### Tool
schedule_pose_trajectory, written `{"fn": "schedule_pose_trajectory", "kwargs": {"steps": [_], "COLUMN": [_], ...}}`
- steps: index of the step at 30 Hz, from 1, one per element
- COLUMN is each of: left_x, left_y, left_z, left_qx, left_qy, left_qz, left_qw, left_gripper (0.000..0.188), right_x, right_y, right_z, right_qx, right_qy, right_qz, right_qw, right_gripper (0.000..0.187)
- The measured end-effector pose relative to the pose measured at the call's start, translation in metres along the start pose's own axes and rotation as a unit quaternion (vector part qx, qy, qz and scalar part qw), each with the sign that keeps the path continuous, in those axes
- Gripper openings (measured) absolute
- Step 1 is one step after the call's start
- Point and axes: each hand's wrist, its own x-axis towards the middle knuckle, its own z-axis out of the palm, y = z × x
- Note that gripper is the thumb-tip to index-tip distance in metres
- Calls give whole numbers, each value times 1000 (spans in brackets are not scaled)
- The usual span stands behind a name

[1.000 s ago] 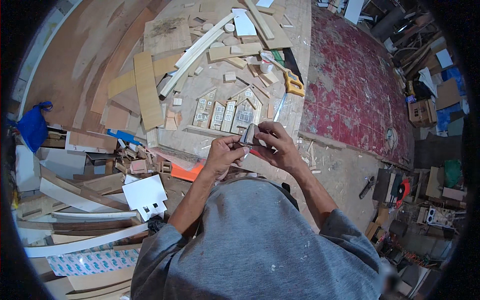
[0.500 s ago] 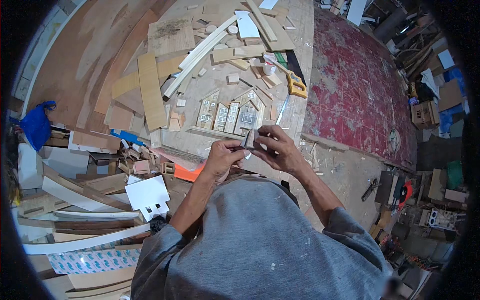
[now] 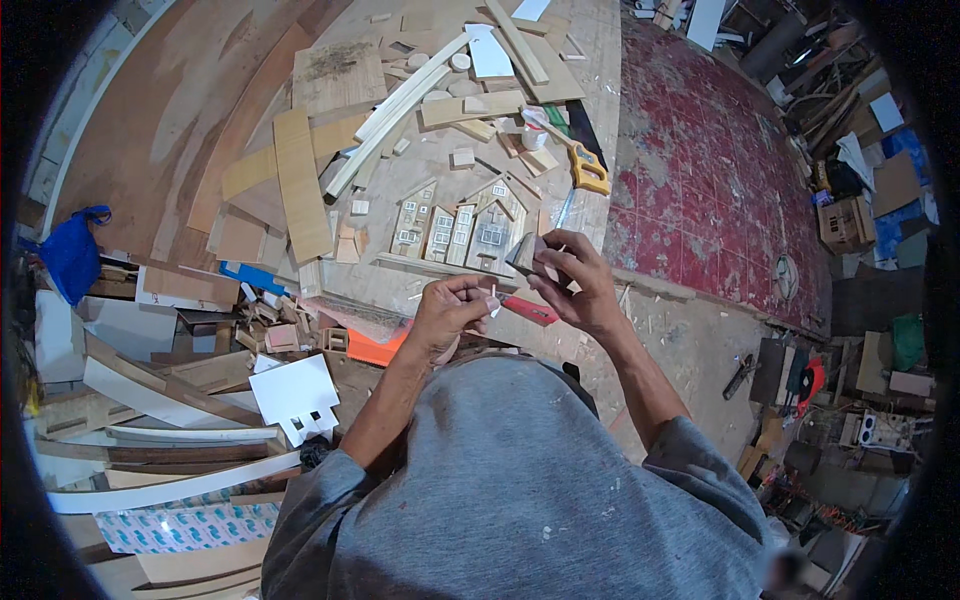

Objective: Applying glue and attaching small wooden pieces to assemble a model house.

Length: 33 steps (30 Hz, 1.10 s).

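Observation:
My left hand (image 3: 447, 318) is closed in a pinch on a small white strip (image 3: 494, 303) near the table's front edge. To its right, my right hand (image 3: 583, 285) grips a small block (image 3: 523, 254) with a dark grey face, its fingers wrapped round the far side. A gap separates the block from the white strip. Between the hands, a red-handled tool (image 3: 530, 311) lies at the table edge, partly hidden. Just beyond the hands, a miniature wooden house front (image 3: 460, 228) with gables and small white-framed windows lies on the table.
A yellow-handled saw (image 3: 590, 170) lies at the table's right side, near a white cup (image 3: 535, 130). Wooden strips (image 3: 400, 115) and a thin board (image 3: 303, 185) lie farther back. Offcuts and a white cut-out sheet (image 3: 297, 395) are piled at the left.
My right hand has moved up and right with the block, away from my left hand. The red-handled tool now shows between them. My left hand has barely moved.

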Motion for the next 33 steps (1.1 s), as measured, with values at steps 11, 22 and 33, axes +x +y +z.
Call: {"fn": "schedule_pose_trajectory", "kwargs": {"steps": [11, 22, 33], "left_x": [-3, -9, -12], "left_y": [-2, 1, 3], "left_z": [7, 13, 16], "left_qx": [-54, -75, -180], "left_qy": [3, -6, -21], "left_qz": [0, -21, -57], "left_qw": [999, 997, 982], "left_gripper": [36, 26, 19], "right_x": [-17, -8, -6], "right_y": [7, -4, -14], "right_z": [6, 7, 6], "right_qx": [66, 71, 37], "right_qy": [60, 18, -15], "right_qz": [34, -30, -74], "right_qw": [995, 997, 996], "right_gripper": [33, 34, 34]}}
